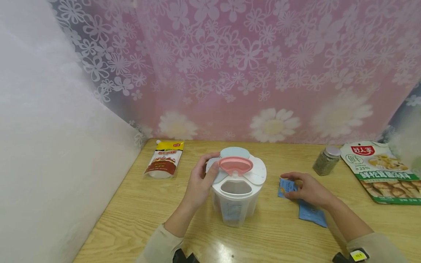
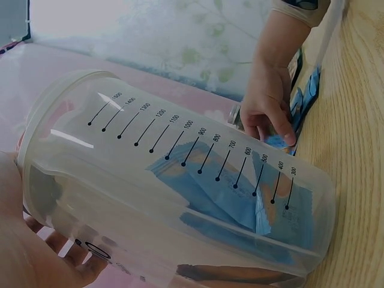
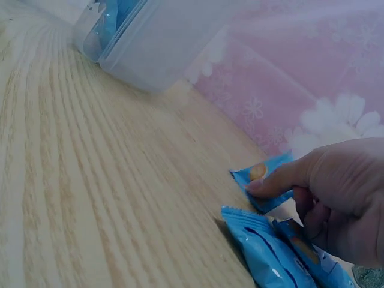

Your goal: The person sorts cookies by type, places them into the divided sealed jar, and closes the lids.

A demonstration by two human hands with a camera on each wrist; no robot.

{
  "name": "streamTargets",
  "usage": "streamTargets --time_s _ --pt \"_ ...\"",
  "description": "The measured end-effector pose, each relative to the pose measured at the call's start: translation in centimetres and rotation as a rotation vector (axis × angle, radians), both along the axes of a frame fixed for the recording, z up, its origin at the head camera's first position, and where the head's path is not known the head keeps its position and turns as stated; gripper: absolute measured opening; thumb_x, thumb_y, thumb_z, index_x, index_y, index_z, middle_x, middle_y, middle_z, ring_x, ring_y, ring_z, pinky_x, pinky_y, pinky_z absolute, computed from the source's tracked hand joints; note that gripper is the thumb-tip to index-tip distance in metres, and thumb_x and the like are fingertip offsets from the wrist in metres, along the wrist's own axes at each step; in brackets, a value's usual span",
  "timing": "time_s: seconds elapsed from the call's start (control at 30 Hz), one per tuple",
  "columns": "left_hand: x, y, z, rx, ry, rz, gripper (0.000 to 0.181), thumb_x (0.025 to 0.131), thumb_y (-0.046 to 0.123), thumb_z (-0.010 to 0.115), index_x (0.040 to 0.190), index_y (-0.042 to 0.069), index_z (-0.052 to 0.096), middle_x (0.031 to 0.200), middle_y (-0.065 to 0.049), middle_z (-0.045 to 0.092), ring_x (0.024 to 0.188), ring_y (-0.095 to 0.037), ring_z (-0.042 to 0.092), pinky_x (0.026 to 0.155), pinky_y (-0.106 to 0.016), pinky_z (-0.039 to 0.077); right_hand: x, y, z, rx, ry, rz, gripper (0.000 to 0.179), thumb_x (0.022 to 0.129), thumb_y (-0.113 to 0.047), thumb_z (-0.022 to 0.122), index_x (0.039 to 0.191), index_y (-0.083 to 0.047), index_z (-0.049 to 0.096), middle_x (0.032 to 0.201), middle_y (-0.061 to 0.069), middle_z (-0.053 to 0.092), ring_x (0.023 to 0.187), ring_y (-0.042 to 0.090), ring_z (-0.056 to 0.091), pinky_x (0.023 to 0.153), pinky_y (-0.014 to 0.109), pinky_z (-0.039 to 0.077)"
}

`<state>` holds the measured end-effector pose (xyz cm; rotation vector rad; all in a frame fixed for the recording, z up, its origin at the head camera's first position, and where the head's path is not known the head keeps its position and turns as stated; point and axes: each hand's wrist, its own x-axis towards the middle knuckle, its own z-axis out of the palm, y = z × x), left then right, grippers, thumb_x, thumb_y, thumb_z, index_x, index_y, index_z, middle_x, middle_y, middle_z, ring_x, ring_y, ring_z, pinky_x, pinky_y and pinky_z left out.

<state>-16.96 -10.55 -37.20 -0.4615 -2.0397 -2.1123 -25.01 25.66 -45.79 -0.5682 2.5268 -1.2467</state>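
A clear plastic storage container (image 1: 234,208) with measuring marks stands on the table. On its white lid (image 1: 258,170) a pink flap (image 1: 235,166) is flipped up beside an uncovered opening. My left hand (image 1: 198,182) grips the container's left side, thumb over the lid's edge. Several blue snack packets (image 2: 210,186) lie inside, seen through the wall in the left wrist view. To the right, my right hand (image 1: 310,188) pinches a small blue snack packet (image 1: 286,187) between thumb and fingers, low over the table. More blue packets (image 3: 267,255) lie close beside that hand.
A spouted pouch (image 1: 164,159) lies at the back left. Behind the right hand is a small spice jar (image 1: 326,160), with a large green-and-white seasoning bag (image 1: 383,173) at the far right. A flowered pink curtain (image 1: 217,73) hangs along the table's back edge.
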Motion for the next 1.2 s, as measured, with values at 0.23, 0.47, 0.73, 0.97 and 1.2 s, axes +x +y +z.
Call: streamTargets --time_s 0.23,0.47,0.73,0.97,1.2 --pt "0.0 0.0 -0.1 0.003 -0.016 -0.006 0.035 0.105 0.023 0.050 0.136 0.006 0.051 0.135 -0.019 0.055 0.110 -0.016 0.059 0.088 -0.026 0.055 0.2 0.3 -0.3 -0.051 -0.035 -0.046 0.037 0.089 -0.029 0.076 0.114 -0.003 0.067 0.089 0.008 0.068 0.062 0.006 0.056 0.055 0.027 0.048" --pt "0.1 -0.1 -0.1 -0.003 -0.017 -0.004 0.035 0.105 0.023 0.050 0.136 0.007 0.051 0.135 -0.018 0.055 0.111 -0.018 0.058 0.089 -0.025 0.054 0.5 0.2 0.0 -0.057 -0.080 -0.061 0.035 0.091 -0.034 0.073 0.113 -0.007 0.068 0.066 -0.001 0.054 0.045 0.004 0.034 0.044 0.028 0.040" --pt "0.1 -0.1 -0.2 -0.006 -0.025 -0.003 0.035 0.105 0.023 0.051 0.136 0.007 0.052 0.135 -0.019 0.055 0.110 -0.016 0.058 0.089 -0.025 0.054 1.5 -0.3 0.7 -0.071 -0.039 -0.125 0.041 0.086 -0.035 0.078 0.114 -0.007 0.066 0.115 0.015 0.065 0.047 0.007 0.041 0.049 0.031 0.046" --pt "0.1 -0.1 -0.1 -0.013 -0.022 0.003 0.035 0.105 0.023 0.051 0.136 0.008 0.052 0.134 -0.018 0.056 0.112 -0.019 0.057 0.090 -0.025 0.053 2.6 -0.8 1.6 -0.159 -0.040 -0.125 0.035 0.091 -0.032 0.074 0.114 -0.007 0.066 0.108 0.010 0.071 0.046 0.010 0.043 0.046 0.033 0.043" --pt "0.1 -0.1 0.0 -0.018 -0.022 0.000 0.035 0.105 0.023 0.050 0.136 0.008 0.051 0.136 -0.017 0.055 0.114 -0.019 0.056 0.092 -0.026 0.053 3.2 -1.0 2.7 -0.256 -0.064 -0.084 0.036 0.096 -0.023 0.068 0.126 -0.004 0.063 0.093 0.003 0.076 0.043 0.011 0.027 0.039 0.034 0.035"
